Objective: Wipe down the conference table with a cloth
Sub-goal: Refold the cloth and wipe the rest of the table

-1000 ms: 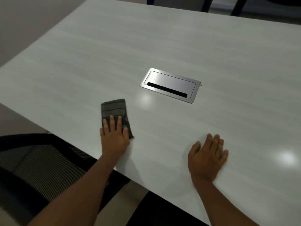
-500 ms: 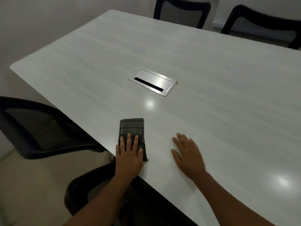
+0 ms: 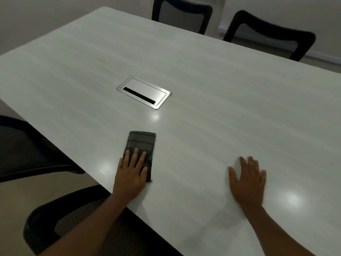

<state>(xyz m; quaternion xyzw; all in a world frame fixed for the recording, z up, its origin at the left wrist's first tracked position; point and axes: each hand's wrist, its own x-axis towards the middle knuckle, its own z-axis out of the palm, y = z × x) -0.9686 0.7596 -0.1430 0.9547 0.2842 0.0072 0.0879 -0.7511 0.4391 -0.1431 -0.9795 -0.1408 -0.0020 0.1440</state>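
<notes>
Four straight fingers [image 3: 135, 154] of the left hand [image 3: 132, 172] lie flat on the near half of the cloth [image 3: 141, 142], pressing it to the table [image 3: 221, 80]; none curls round it. The right hand [image 3: 248, 180] is spread flat on the bare top at 3 o'clock from the left, well apart, holding nothing.

The cloth is a dark folded rectangle close to the near edge, its far half reaching toward 12 o'clock. It looks light and soft, so I judge it could bunch or slide out from under the palm on this glossy top. A flat, firm press over its middle should carry it better than a pinch at a corner.

At 12 o'clock from the cloth a metal cable hatch [image 3: 144, 93] sits in the top; its slot and rim might catch a fold. Open surface runs wide toward 1 and 2 o'clock. The table edge passes just under the left wrist, with a chair [image 3: 27, 148] beyond at 9 o'clock.
</notes>
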